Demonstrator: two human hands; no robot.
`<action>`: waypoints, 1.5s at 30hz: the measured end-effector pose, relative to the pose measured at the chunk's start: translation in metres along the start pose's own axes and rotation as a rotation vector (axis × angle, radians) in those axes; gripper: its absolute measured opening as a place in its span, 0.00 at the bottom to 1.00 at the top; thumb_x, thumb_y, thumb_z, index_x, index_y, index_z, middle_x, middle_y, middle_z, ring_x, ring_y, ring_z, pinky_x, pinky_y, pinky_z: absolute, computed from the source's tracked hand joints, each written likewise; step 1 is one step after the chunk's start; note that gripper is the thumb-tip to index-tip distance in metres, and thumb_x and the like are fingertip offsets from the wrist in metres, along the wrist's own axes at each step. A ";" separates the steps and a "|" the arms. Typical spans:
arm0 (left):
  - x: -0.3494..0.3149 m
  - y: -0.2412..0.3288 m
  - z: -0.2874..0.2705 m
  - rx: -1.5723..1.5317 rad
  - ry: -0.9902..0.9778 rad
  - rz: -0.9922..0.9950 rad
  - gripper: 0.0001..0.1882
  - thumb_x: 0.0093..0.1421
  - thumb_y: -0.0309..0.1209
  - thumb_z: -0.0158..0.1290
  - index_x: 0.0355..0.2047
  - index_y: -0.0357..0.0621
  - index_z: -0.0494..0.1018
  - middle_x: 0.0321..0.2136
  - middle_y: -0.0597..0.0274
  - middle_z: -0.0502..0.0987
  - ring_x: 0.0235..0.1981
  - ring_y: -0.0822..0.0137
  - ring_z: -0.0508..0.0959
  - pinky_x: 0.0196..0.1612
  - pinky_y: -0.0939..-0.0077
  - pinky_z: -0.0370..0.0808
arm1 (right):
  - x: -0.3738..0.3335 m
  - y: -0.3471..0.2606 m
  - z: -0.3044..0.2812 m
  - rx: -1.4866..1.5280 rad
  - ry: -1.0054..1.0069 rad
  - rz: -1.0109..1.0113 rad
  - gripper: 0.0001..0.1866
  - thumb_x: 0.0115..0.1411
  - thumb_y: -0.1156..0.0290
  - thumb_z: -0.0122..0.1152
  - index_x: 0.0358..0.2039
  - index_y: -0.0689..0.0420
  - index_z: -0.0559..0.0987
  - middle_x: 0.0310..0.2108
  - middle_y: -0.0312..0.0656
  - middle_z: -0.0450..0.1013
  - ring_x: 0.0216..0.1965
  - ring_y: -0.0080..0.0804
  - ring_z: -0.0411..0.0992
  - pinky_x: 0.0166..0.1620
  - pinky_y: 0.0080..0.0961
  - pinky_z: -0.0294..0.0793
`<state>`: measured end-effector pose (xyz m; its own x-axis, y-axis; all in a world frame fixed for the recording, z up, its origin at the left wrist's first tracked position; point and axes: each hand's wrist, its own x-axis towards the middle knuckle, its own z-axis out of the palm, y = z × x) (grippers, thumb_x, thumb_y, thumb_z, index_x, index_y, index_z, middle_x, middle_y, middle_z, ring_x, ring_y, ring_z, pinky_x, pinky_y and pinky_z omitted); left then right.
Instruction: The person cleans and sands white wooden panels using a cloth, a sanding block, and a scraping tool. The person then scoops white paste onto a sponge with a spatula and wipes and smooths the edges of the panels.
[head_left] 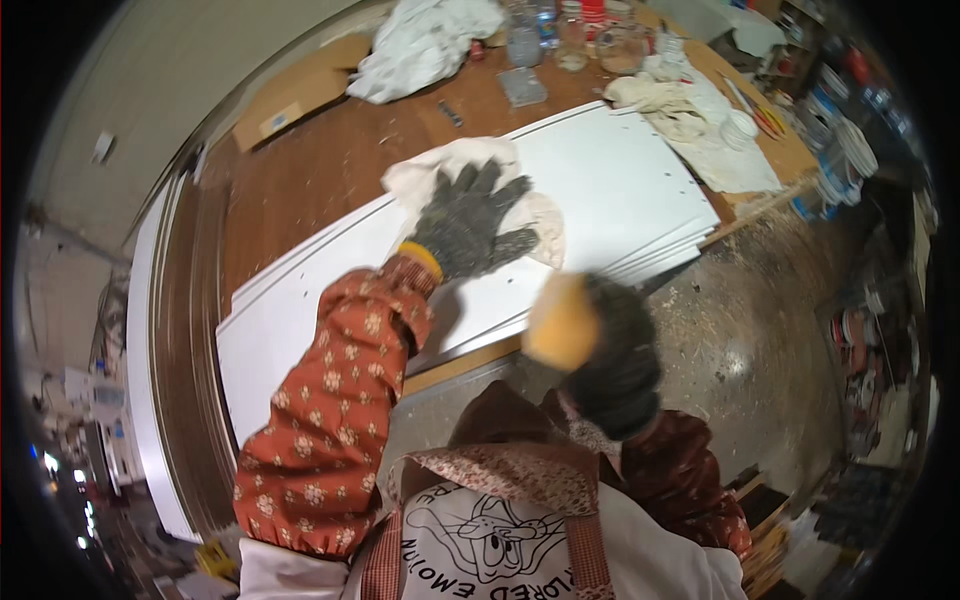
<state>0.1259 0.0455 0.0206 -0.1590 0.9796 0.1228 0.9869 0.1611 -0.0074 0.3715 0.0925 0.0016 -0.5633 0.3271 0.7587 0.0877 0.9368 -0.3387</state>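
The gloved left hand (470, 225) lies fingers spread flat on a white cloth (452, 165) at frame centre, atop the white panel (610, 180) whose long axis runs lower left to upper right; the blurred right hand (610, 360), nearer the body, seemingly grips a yellow sponge (560, 322)
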 end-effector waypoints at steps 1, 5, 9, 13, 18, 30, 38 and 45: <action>0.002 0.008 0.001 -0.037 0.022 -0.038 0.36 0.59 0.54 0.48 0.62 0.49 0.59 0.60 0.38 0.59 0.63 0.39 0.57 0.64 0.44 0.47 | 0.012 -0.012 -0.003 0.217 0.049 0.019 0.30 0.49 0.67 0.67 0.51 0.66 0.69 0.45 0.49 0.71 0.43 0.45 0.73 0.46 0.39 0.73; -0.039 -0.024 0.001 -0.027 0.100 0.000 0.36 0.59 0.54 0.47 0.62 0.47 0.59 0.61 0.40 0.59 0.61 0.37 0.58 0.64 0.42 0.48 | 0.016 -0.024 0.003 0.103 -0.169 0.010 0.30 0.50 0.66 0.65 0.52 0.65 0.70 0.46 0.53 0.72 0.47 0.46 0.72 0.52 0.38 0.73; -0.065 -0.047 -0.002 -0.062 0.173 -0.014 0.31 0.58 0.39 0.53 0.60 0.42 0.61 0.59 0.43 0.62 0.61 0.42 0.60 0.64 0.51 0.52 | 0.006 0.038 0.016 0.220 -0.113 0.213 0.37 0.42 0.73 0.69 0.55 0.63 0.66 0.46 0.52 0.69 0.49 0.47 0.68 0.57 0.47 0.66; -0.072 -0.044 -0.010 -0.026 0.207 -0.034 0.30 0.59 0.38 0.52 0.59 0.39 0.62 0.58 0.43 0.64 0.61 0.45 0.61 0.64 0.52 0.53 | 0.031 0.105 -0.047 -0.268 -0.174 0.206 0.35 0.52 0.65 0.67 0.57 0.65 0.63 0.48 0.52 0.67 0.50 0.44 0.67 0.53 0.39 0.69; -0.068 -0.039 -0.008 -0.036 0.198 -0.028 0.30 0.59 0.38 0.52 0.59 0.38 0.61 0.58 0.43 0.64 0.61 0.45 0.61 0.64 0.53 0.53 | 0.022 0.085 -0.017 0.007 0.109 0.109 0.30 0.47 0.71 0.65 0.52 0.59 0.69 0.42 0.50 0.71 0.45 0.46 0.70 0.50 0.39 0.71; -0.069 -0.035 -0.014 -0.042 0.134 -0.098 0.32 0.58 0.40 0.52 0.59 0.36 0.61 0.58 0.45 0.65 0.62 0.45 0.60 0.66 0.51 0.49 | 0.053 0.181 -0.096 -0.250 -0.093 0.084 0.22 0.55 0.71 0.59 0.50 0.63 0.69 0.40 0.50 0.71 0.42 0.49 0.71 0.47 0.42 0.71; -0.068 -0.040 -0.007 -0.070 0.121 -0.085 0.33 0.57 0.42 0.51 0.59 0.36 0.61 0.58 0.44 0.64 0.62 0.45 0.60 0.66 0.50 0.49 | 0.039 0.166 -0.048 0.079 -0.033 -0.055 0.31 0.49 0.75 0.58 0.57 0.62 0.66 0.50 0.51 0.68 0.50 0.47 0.69 0.55 0.41 0.67; -0.069 -0.033 -0.014 -0.047 0.103 -0.157 0.33 0.58 0.44 0.50 0.58 0.36 0.62 0.58 0.42 0.64 0.62 0.44 0.60 0.66 0.50 0.48 | 0.050 0.233 -0.091 -0.163 -0.079 0.132 0.29 0.52 0.68 0.62 0.54 0.63 0.66 0.46 0.52 0.69 0.47 0.52 0.70 0.53 0.43 0.68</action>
<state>0.1046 -0.0288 0.0263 -0.3095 0.9252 0.2195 0.9509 0.3024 0.0661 0.4388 0.3381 0.0112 -0.6004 0.4431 0.6656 0.2928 0.8964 -0.3327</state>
